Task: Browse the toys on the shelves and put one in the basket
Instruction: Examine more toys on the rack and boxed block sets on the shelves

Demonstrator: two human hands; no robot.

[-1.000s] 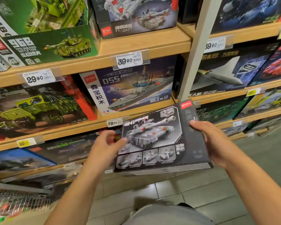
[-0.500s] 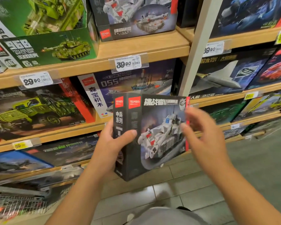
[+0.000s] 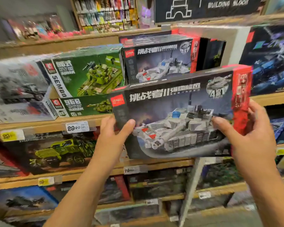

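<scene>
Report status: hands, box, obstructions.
Left hand and right hand grip dark grey tank-model box by its ends. Held before shelves. Basket not in view.

2 hands (image 3: pixel 110 141) (image 3: pixel 252 136), 2 grey tank boxes (image 3: pixel 179 115) (image 3: pixel 159 63), perhaps 2 green boxes (image 3: pixel 88 74).

A toy shop: price tags (image 3: pixel 77 127) on stocked wooden shelves (image 3: pixel 39 126).
</scene>
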